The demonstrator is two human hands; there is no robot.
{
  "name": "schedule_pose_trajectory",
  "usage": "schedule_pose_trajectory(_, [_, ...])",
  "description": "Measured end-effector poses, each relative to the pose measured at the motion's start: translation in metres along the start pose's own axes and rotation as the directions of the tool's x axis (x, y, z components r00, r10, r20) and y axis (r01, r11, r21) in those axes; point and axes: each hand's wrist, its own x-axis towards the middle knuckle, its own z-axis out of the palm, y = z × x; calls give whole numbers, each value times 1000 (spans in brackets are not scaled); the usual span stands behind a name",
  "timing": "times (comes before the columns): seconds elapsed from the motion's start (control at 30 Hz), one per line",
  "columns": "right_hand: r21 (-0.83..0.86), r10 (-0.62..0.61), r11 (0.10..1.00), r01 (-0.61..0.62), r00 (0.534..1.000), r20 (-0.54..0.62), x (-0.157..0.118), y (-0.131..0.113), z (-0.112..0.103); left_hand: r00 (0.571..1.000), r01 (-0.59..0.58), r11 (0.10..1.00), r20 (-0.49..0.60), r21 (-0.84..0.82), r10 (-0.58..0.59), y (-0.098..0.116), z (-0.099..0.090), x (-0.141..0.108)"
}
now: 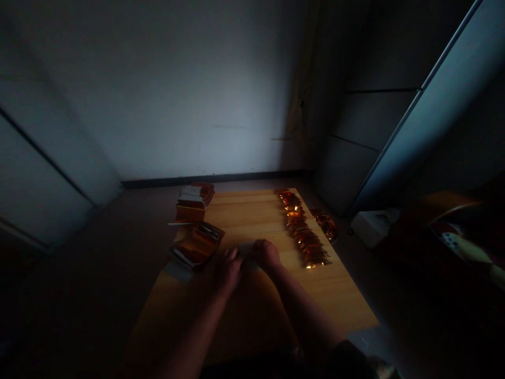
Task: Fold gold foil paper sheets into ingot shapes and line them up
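Over the middle of a wooden table, my left hand [229, 264] and my right hand [268, 255] are close together with curled fingers. A pale sheet of paper [247, 248] shows between them, its far edge at my right fingertips. Dim light and blur hide the exact finger contact. Just left of my left hand lies a stack of shiny copper-gold foil paper [200, 243], with a pale sheet [179, 270] sticking out below it. To the right of my right hand runs a long row of folded gold foil pieces [302, 226], packed closely together.
Another stack of foil paper [191, 204] sits at the table's [240, 210] far left corner, overhanging the edge. More folded foil [324, 223] is in a heap beyond the right edge. A white box [374, 226] stands on the floor at right. A wall [205, 105] rises behind.
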Motion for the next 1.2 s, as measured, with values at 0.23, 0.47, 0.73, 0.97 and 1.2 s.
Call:
schedule_pose_trajectory(0.23, [-120, 98, 988, -94, 995, 33, 0, -6, 3, 999, 31, 1000, 10, 2, -31, 1, -1, 0])
schedule_pose_trajectory(0.47, [-135, 157, 979, -154, 988, 12, -1, 12, -20, 1000, 17, 1000, -24, 18, -17, 2, 0, 0])
schedule_pose_trajectory(0.73, [-54, 48, 997, -54, 993, -112, -13, 49, -33, 998, -35, 998, -60, -56, 32, 2, -3, -4])
schedule_pose_trajectory(0.97, [-61, -543, 838, 542, 840, 3, -31, 70, -21, 999, -22, 997, -42, -72, 19, 0, -5, -4])
schedule_pose_trajectory(1.2, [-165, -479, 867, 471, 878, -10, -41, 65, -19, 997, -64, 996, -44, -67, 61, 5, -9, -5])
